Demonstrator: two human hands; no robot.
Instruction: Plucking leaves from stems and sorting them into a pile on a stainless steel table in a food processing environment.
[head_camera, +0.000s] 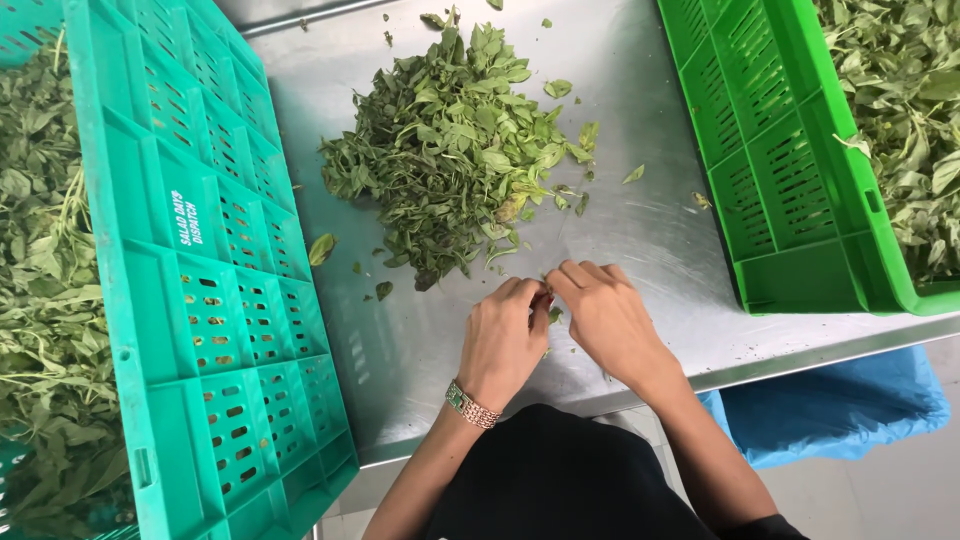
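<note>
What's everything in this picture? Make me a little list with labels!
left hand: pinches a small green sprig, gold wristwatch on the wrist
right hand: fingertips meet the left hand's on the same sprig
table: shiny steel table top
middle: loose pile of green leaves
left side: teal plastic crate with leafy stems
right side: bright green plastic crate with leafy stems
below table: blue plastic bag

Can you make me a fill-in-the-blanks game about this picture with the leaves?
1. The pile of leaves lies on a shiny ____ table.
2. The left hand has a ____ on its wrist.
3. Both hands pinch a small sprig, and the right hand is bare.
4. The crates are coloured ____.

Missing words: metal; watch; green
</note>
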